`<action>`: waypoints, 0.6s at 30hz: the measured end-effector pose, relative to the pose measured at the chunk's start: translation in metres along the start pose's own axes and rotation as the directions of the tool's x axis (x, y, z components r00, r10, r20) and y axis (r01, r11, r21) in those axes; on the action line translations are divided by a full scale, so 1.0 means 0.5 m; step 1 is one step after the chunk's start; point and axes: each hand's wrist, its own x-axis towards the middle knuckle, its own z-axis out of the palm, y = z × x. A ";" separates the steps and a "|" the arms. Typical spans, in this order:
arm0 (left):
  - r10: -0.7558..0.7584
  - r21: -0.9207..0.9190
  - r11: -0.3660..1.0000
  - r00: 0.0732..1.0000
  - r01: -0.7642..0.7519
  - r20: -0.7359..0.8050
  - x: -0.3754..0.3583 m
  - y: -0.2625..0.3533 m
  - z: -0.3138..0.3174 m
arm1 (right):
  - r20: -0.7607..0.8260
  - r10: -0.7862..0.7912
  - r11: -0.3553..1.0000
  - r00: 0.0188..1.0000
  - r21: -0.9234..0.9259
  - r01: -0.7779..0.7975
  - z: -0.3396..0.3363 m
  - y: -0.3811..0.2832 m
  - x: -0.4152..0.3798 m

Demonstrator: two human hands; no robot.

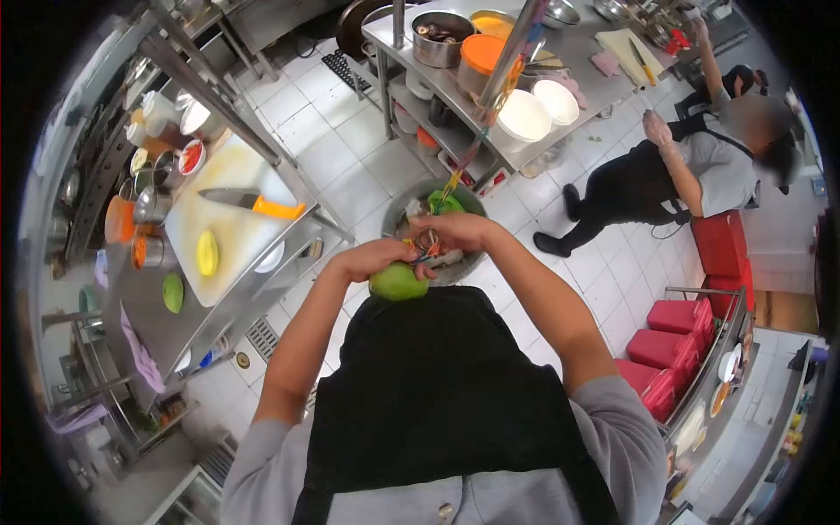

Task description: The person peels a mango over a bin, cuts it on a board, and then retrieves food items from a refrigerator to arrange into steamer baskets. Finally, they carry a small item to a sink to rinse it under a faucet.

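Note:
My left hand [376, 259] is closed around a green mango [399, 285] in front of my apron. Close beside it, my right hand [464, 230] grips what looks like a peeler [426, 243], partly hidden by the fingers. A colourful cord [497, 103] runs from this tool up towards a metal post. Below both hands stands a round bin [479, 203] with scraps and something bright green in it. On the white cutting board [197, 249] to the left lie a peeled yellow mango [207, 253] and a knife with an orange handle [278, 207]. Another green mango [173, 292] rests on the steel table.
Pots, an orange-lidded tub [483, 54] and white buckets [523, 118] crowd the steel counter ahead. A co-worker in a black apron [643, 166] stands at the right. Red containers [669, 348] line the right side. Tubs and bowls sit behind the cutting board.

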 end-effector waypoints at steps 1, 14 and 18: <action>-0.046 0.007 0.999 0.999 0.046 0.020 -0.002 0.011 0.007 | -0.025 0.022 1.000 0.999 0.011 -0.022 -0.006 0.011 0.018; 0.021 -0.197 0.980 0.998 -0.032 -0.057 -0.052 -0.068 -0.001 | -0.069 -0.086 0.973 0.994 0.211 0.098 0.007 0.009 0.045; 0.103 -0.232 0.964 0.985 -0.132 -0.136 -0.048 -0.103 0.018 | -0.107 -0.142 0.948 0.984 0.271 0.166 0.022 0.016 0.041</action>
